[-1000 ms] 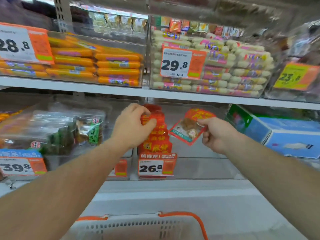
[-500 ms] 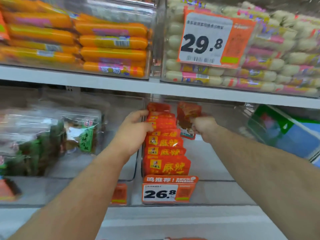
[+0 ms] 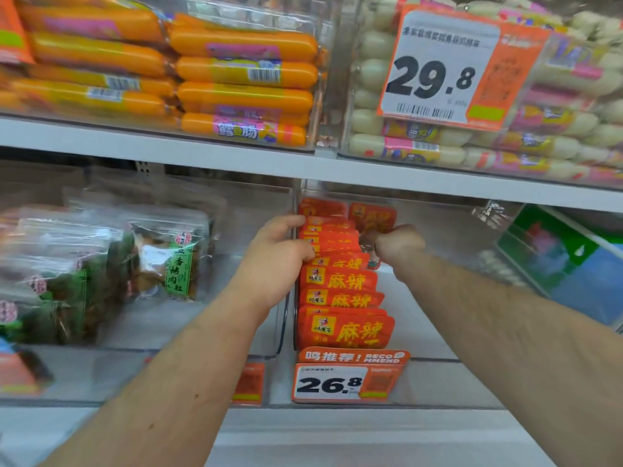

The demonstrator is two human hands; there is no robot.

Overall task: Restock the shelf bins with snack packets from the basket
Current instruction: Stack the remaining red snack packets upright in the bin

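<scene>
Both bare forearms reach up from the lower corners of the frame into the clear plastic bin [image 3: 435,335] at centre, whose transparent walls leave a broad bare floor to the right of its contents and only a narrow slot on the left. The left hand [image 3: 274,261] is cupped loosely, fingers curled against the left edge of the row of red packets [image 3: 340,298], pressing on their tops rather than gripping any one of them. The right hand [image 3: 397,244] is closed in a pinch around a single red packet [image 3: 372,219], held upright just behind and to the right of the row, its lower part hidden by the fingers. The packets are flat, glossy pouches with rounded corners and yellow lettering, standing on edge one behind another from the bin's front to its back. On the bin's front hangs an orange price tag [image 3: 347,379] reading 26.8. The white shelf edge [image 3: 236,163] above runs across the frame, close over the hands and leaving little headroom. In the left of the frame a neighbouring bin holds crinkled clear pouches with green labels [image 3: 168,261], blurred toward the edge. In the upper left lie smooth orange sausage sticks [image 3: 242,72]; in the upper right, pale sticks [image 3: 556,143] behind a 29.8 tag [image 3: 438,69]. A green and blue box [image 3: 566,264] at right is cut off and indistinct. The basket is out of view.
</scene>
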